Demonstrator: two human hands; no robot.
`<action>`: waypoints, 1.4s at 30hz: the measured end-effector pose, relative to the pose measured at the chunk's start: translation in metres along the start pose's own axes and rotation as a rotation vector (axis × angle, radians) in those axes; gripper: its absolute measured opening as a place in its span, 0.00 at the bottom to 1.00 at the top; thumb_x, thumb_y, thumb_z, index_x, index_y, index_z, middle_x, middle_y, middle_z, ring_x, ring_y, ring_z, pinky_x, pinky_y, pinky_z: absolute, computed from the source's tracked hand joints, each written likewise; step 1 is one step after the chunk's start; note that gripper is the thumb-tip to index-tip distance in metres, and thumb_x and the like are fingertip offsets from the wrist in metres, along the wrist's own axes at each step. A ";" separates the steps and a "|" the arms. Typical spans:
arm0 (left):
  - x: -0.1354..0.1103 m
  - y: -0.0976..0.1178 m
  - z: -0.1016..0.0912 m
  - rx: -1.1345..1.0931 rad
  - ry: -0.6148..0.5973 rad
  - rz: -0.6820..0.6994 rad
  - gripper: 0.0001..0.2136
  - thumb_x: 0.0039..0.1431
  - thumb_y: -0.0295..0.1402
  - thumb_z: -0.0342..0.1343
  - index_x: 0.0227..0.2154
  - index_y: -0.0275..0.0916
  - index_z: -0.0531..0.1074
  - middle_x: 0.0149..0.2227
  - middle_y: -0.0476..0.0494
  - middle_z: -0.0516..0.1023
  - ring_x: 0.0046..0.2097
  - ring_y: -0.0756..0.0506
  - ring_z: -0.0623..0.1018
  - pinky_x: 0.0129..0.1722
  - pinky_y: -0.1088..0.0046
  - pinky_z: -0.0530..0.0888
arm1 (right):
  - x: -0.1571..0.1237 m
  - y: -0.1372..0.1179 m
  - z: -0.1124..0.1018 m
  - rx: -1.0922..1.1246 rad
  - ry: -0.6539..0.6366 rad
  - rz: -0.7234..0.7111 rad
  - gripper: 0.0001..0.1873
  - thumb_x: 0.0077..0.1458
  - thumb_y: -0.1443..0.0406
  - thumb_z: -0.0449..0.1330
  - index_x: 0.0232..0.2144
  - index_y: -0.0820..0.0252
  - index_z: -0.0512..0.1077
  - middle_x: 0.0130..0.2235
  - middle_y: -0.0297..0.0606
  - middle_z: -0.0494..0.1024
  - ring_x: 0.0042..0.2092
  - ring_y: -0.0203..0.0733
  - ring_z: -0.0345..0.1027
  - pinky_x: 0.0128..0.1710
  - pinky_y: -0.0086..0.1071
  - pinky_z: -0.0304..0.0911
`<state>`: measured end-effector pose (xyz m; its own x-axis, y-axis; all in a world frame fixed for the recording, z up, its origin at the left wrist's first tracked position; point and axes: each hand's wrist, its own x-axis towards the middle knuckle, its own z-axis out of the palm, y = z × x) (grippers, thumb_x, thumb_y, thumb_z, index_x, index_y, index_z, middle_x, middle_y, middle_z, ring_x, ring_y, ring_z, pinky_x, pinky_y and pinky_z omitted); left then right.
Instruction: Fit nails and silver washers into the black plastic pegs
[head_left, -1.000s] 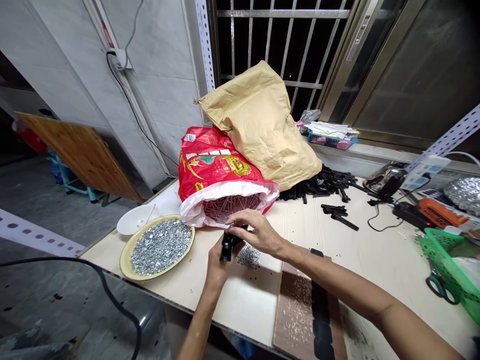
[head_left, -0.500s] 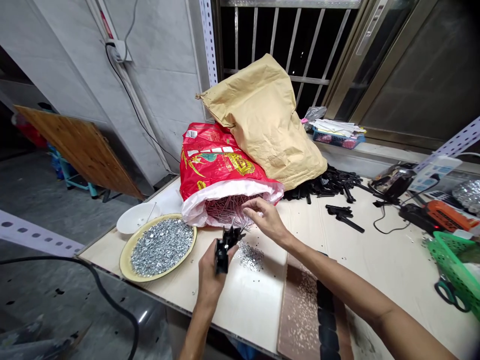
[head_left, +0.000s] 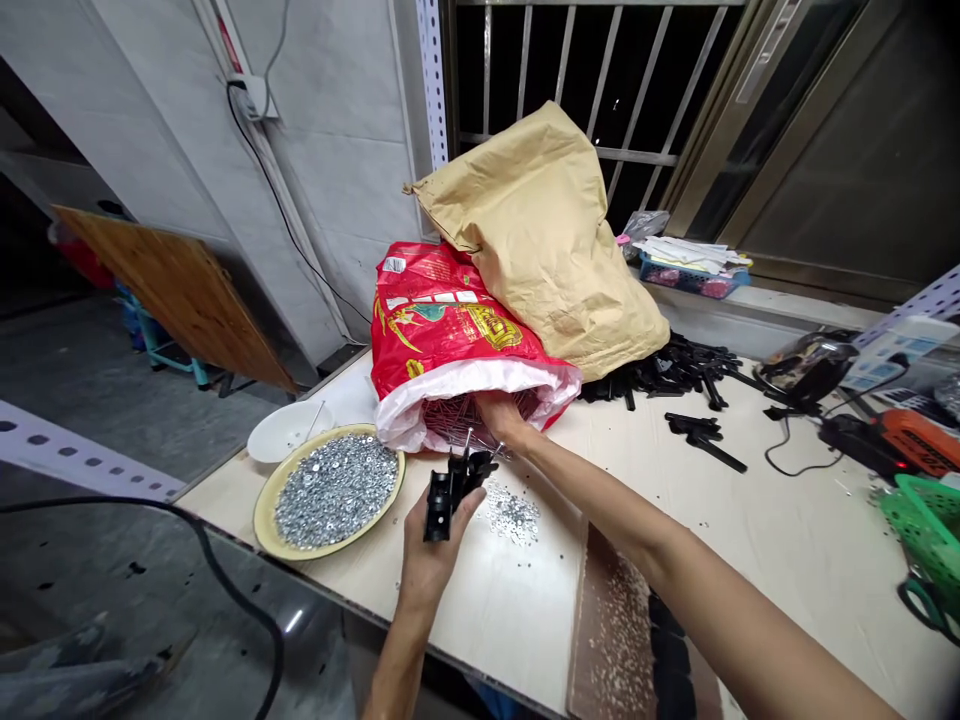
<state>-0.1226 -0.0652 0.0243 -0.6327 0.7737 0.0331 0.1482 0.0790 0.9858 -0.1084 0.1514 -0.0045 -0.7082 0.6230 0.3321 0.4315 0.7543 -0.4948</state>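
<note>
My left hand (head_left: 429, 555) is closed around black plastic parts (head_left: 442, 503), with thin metal pins, nails or screws, sticking up out of them. My right hand (head_left: 499, 414) reaches into the mouth of a red plastic bag (head_left: 442, 335), and its fingers are hidden inside. Long thin reddish nails or screws (head_left: 447, 418) fill the bag's opening. Between my hands and the table edge, a small heap of shiny washers (head_left: 513, 514) lies on the table (head_left: 517, 620). A yellow-rimmed basin (head_left: 264, 530) full of similar small metal washers (head_left: 334, 488) stands left of my left hand.
A white bowl (head_left: 271, 438) sits behind the basin. A large tan paper sack (head_left: 551, 250) leans over the red bag. Black plastic parts (head_left: 675, 368) are piled behind, with a few nearer (head_left: 705, 440). A brown board (head_left: 611, 640) lies under my right forearm; a green basket (head_left: 919, 520) stands far right.
My right hand has moved from in front of the red bag into its opening. My left hand still holds the black parts in nearly the same place. The view has shifted slightly.
</note>
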 end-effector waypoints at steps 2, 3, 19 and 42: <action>0.001 -0.004 -0.002 -0.042 0.029 -0.026 0.18 0.49 0.41 0.62 0.42 0.38 0.76 0.43 0.41 0.79 0.47 0.39 0.77 0.47 0.66 0.71 | -0.014 -0.001 -0.009 -0.012 0.034 0.019 0.11 0.56 0.74 0.48 0.34 0.65 0.70 0.33 0.43 0.74 0.37 0.42 0.67 0.39 0.32 0.60; 0.001 -0.007 -0.004 -0.061 0.042 -0.039 0.19 0.48 0.41 0.62 0.43 0.38 0.75 0.44 0.41 0.79 0.47 0.39 0.76 0.46 0.66 0.72 | -0.028 0.000 -0.016 -0.025 0.047 0.029 0.09 0.56 0.73 0.49 0.33 0.64 0.70 0.32 0.42 0.74 0.36 0.41 0.66 0.38 0.32 0.60; -0.007 0.007 0.032 -0.204 0.015 -0.086 0.20 0.44 0.38 0.66 0.42 0.41 0.74 0.43 0.45 0.78 0.44 0.44 0.77 0.45 0.68 0.73 | -0.154 0.068 -0.074 -0.408 -0.239 0.222 0.10 0.61 0.66 0.51 0.34 0.61 0.72 0.41 0.43 0.73 0.46 0.45 0.62 0.44 0.35 0.54; 0.011 0.006 0.052 -0.228 -0.218 -0.295 0.18 0.35 0.38 0.70 0.28 0.32 0.74 0.23 0.46 0.77 0.24 0.48 0.76 0.27 0.73 0.72 | -0.121 -0.037 -0.152 0.730 0.218 -0.088 0.31 0.58 0.64 0.55 0.61 0.55 0.48 0.32 0.32 0.74 0.33 0.35 0.69 0.36 0.31 0.66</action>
<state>-0.0895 -0.0232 0.0222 -0.4436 0.8556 -0.2667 -0.2023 0.1943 0.9599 0.0465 0.0794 0.0960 -0.5643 0.6506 0.5082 -0.1539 0.5219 -0.8390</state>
